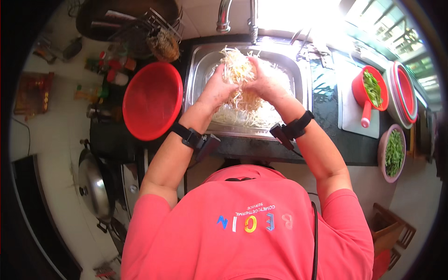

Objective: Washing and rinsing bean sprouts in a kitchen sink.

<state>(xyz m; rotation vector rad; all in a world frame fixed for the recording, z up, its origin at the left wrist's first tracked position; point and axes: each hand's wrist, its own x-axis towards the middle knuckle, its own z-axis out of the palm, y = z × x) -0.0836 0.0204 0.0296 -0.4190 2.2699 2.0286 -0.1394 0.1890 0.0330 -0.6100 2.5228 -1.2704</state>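
A large clump of bean sprouts (239, 71) is gathered between my two hands above the stainless steel sink (305, 82). My left hand (217, 87) grips its left side, with the thumb pointing inward. Around the right side curl the fingers of my right hand (266, 83). More loose sprouts lie in the basin below, close to the front wall. Glare from the window washes out part of the sink's right side, so the sprouts there are hard to make out. Each wrist wears a black strap with a small device.
Left of the sink stands a red plastic basin (153, 101). A chrome faucet (223, 21) hangs over the back. To the right are a white cutting board (360, 122), a red ladle (366, 113) holding greens, stacked basins (407, 94) and a pink bowl (381, 159) of greens. A lidded wok (92, 183) sits lower left.
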